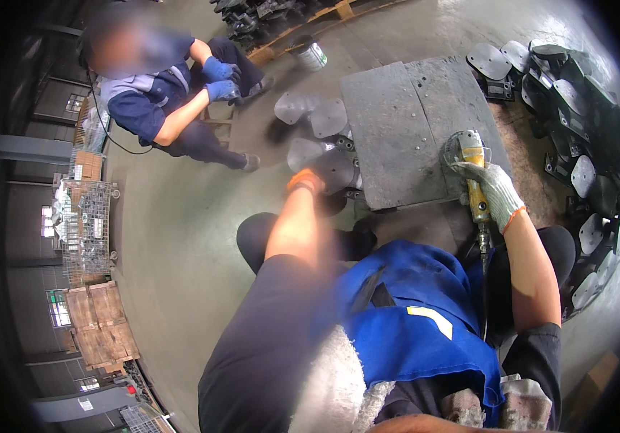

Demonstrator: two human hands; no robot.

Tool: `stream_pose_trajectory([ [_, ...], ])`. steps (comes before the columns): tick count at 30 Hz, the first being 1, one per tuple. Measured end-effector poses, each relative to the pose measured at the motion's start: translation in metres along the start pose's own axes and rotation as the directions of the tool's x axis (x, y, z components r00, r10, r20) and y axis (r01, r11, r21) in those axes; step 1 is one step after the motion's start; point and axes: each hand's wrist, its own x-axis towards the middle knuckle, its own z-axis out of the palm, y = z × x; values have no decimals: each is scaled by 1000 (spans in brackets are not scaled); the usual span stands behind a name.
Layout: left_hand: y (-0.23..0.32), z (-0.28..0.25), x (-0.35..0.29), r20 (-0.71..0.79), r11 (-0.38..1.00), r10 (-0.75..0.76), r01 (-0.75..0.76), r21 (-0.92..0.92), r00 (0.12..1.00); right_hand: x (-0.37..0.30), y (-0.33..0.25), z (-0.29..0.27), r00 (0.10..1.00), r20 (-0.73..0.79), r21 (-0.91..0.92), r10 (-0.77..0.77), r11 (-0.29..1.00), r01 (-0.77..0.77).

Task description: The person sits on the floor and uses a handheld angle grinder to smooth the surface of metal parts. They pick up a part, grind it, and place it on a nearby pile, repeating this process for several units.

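Note:
My right hand [496, 189], in a whitish knit glove with an orange cuff, is closed around a yellow power grinder [477, 198]. The tool stands near the right edge of a dark, scuffed work board [389, 130], its round guarded end away from me and a hose at its near end. My left hand [308, 180], with an orange cuff at its wrist, reaches to the board's left side. It is at a dark rounded metal plate [336, 172], which hides its fingers; motion blurs them too. Several grey rounded plates [328, 117] lie just beyond.
Black metal parts with grey rounded plates [583, 173] are heaped to the right of the board. A person in blue gloves [220, 79] sits at the far left. Beyond the board stand a white bucket [311, 56] and a loaded wooden pallet [288, 40]. Wire cages [86, 224] line the left.

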Motion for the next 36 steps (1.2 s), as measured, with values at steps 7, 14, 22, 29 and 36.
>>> stream_pose_trajectory([
  [7,-14,-107,-1,-401,959,177,-249,-135,899,12,6,-6,1000,-20,-106,-5,994,3],
  [14,38,-150,-131,-550,864,288,-461,-204,784,21,18,-5,995,-66,65,-79,994,83],
  [22,100,-144,-166,-528,737,363,-583,-342,768,29,4,0,939,-214,-358,-270,916,181],
  [29,154,-141,-160,-578,513,536,-781,-355,615,5,1,-2,905,-220,-648,-364,748,144],
  [36,179,-136,-147,-539,283,630,-812,-510,558,-36,-18,-10,908,-247,-674,-339,733,90],
])
